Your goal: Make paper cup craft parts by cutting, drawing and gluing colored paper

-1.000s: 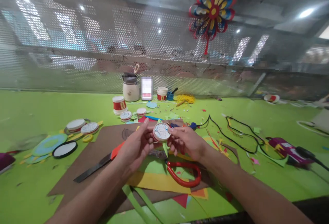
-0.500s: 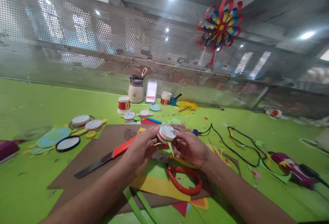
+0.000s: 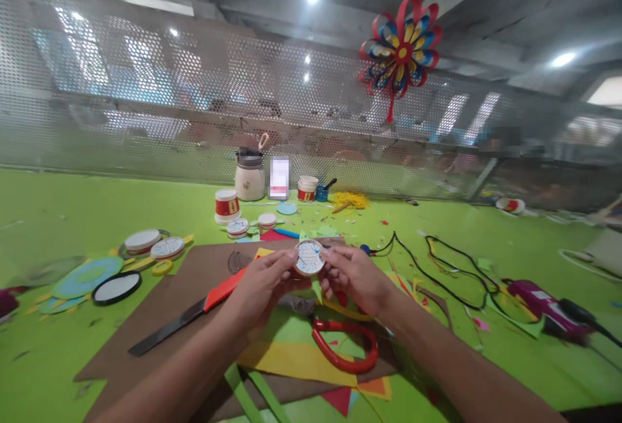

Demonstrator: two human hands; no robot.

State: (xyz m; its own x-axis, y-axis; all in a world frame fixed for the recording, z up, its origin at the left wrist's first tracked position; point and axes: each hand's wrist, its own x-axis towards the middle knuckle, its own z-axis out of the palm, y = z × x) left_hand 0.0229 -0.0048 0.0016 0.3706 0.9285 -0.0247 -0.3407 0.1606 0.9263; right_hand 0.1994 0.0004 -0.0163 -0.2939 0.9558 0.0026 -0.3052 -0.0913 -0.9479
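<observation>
Between my two hands is a small round white disc (image 3: 310, 257) with blue markings on its face, turned toward me. My left hand (image 3: 267, 280) pinches its left edge, and my right hand (image 3: 357, 277) grips the right edge. A pointed strip of light green paper (image 3: 317, 288) hangs below it. Beneath my hands lie red-handled scissors (image 3: 346, 345), partly hidden, on yellow paper (image 3: 291, 361) and brown board (image 3: 168, 309). A red-handled knife with a dark blade (image 3: 194, 309) rests beside my left forearm.
Left stand more round lids (image 3: 166, 248), a black-rimmed disc (image 3: 116, 287) and a light blue ring (image 3: 88, 276). Farther back are a red-and-white tub (image 3: 227, 206), a jug (image 3: 249, 177) and a blue pot (image 3: 322, 192). A purple corded tool (image 3: 544, 309) lies right.
The disc has tipped so its marked face points more directly at me. Both hands keep hold of it. The whole view has shifted slightly.
</observation>
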